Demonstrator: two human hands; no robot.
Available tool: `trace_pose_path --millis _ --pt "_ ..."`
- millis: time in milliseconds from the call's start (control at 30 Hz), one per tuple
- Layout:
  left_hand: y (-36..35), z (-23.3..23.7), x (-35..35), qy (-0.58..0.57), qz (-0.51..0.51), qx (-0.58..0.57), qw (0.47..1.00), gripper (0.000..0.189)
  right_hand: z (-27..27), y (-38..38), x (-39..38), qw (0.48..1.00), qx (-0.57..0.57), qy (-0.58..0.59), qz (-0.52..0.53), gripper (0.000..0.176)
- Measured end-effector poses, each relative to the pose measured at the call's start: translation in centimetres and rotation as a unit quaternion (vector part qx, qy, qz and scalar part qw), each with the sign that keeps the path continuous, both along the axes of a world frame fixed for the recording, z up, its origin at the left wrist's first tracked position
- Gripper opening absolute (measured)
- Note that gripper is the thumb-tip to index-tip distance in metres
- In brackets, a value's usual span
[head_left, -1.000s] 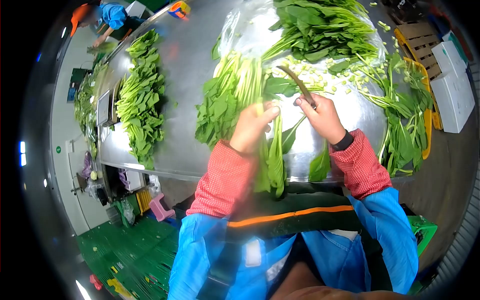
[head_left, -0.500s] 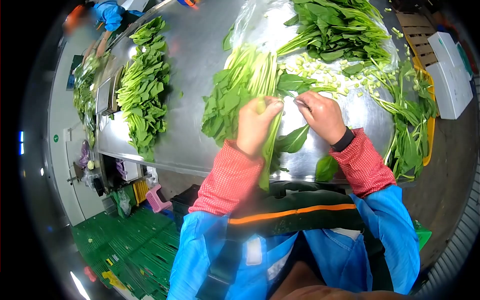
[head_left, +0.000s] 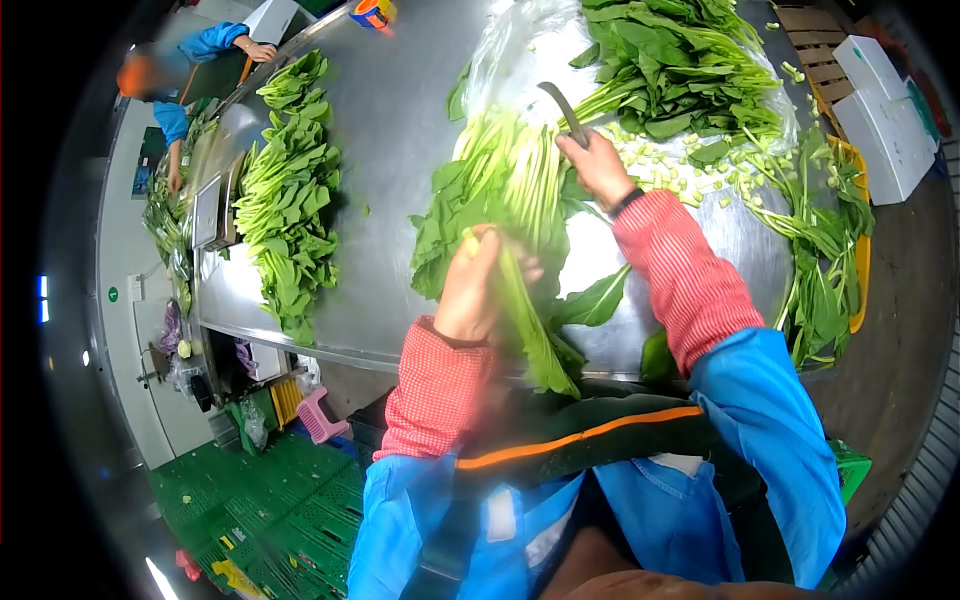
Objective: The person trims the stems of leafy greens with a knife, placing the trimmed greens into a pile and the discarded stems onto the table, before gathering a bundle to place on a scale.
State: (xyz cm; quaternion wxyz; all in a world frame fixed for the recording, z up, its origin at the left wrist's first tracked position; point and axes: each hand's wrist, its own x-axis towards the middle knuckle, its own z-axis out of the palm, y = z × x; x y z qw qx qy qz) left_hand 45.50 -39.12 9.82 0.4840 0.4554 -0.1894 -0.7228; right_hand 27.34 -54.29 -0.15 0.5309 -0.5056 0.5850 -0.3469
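Gripping a leafy green stalk (head_left: 535, 340) just above the near edge of the steel table (head_left: 390, 120), the left hand (head_left: 472, 290) has its fingers curled tight round the pale stem end. The leaves hang down past the table edge toward the person's dark apron. The right hand (head_left: 598, 165) is reached out farther across the table. Its fingers are wrapped closed round the handle of a knife (head_left: 560, 105), whose dark curved blade points far and to the left. The two hands are well apart.

Between and under them lies a trimmed pile of greens (head_left: 480, 190), stems toward the far side and leaves fanned to the near left. Just right of the knife hand, chopped stem bits (head_left: 670, 165) are scattered over the steel. Beyond those, at the far side, sits a heap of untrimmed greens (head_left: 680, 60) on a clear plastic sheet (head_left: 505, 50). More loose stalks (head_left: 820, 240) trail down the right edge of the table, over a yellow crate (head_left: 858, 260).

Over on the left side a long row of sorted greens (head_left: 285, 210) runs along the table. At the far left a co-worker (head_left: 180, 100) in blue sleeves bends over it. White boxes (head_left: 880, 110) stand at the far right. A pink stool (head_left: 318, 415) sits on the floor under the near left corner.
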Motion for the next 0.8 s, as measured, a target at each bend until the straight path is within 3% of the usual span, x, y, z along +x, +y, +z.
trace_pose_path --millis 100,233,267,333,433,467,600,700,800 --pt "0.0 -0.9 1.9 -0.008 -0.015 -0.025 1.000 0.024 -2.5 -1.1 2.0 0.995 0.035 -0.083 -0.034 0.023" --pt "-0.4 -1.2 3.7 -0.136 0.006 -0.014 0.991 0.022 3.1 1.8 -0.8 0.977 0.033 -0.205 -0.036 0.015" --pt "-0.5 -0.7 3.0 -0.154 0.040 -0.021 0.987 0.015 4.3 2.6 -2.4 0.972 0.029 -0.232 -0.007 0.015" --pt "-1.0 -0.4 2.2 -0.182 0.007 -0.040 0.982 0.018 6.8 4.0 -5.5 0.958 0.030 -0.280 0.045 0.015" --pt "-1.7 1.4 -1.5 -0.199 -0.050 -0.061 0.977 0.031 7.3 5.3 -8.2 0.984 0.038 -0.161 0.066 0.013" --pt "-2.1 1.8 -3.1 -0.197 -0.066 -0.082 0.975 0.035 7.5 5.9 -8.6 0.994 -0.010 -0.084 0.071 0.013" --pt "-3.4 2.1 -8.6 -0.234 -0.133 -0.191 0.944 0.046 11.1 8.9 -10.2 0.982 -0.022 -0.154 0.108 0.012" --pt "-3.7 2.8 -10.5 -0.177 -0.172 -0.166 0.955 0.044 12.3 10.7 -11.6 0.957 0.034 -0.267 0.110 0.014" --pt "-3.8 3.2 -11.4 -0.160 -0.184 -0.153 0.958 0.039 12.3 11.5 -12.4 0.966 -0.016 -0.256 0.022 0.017"
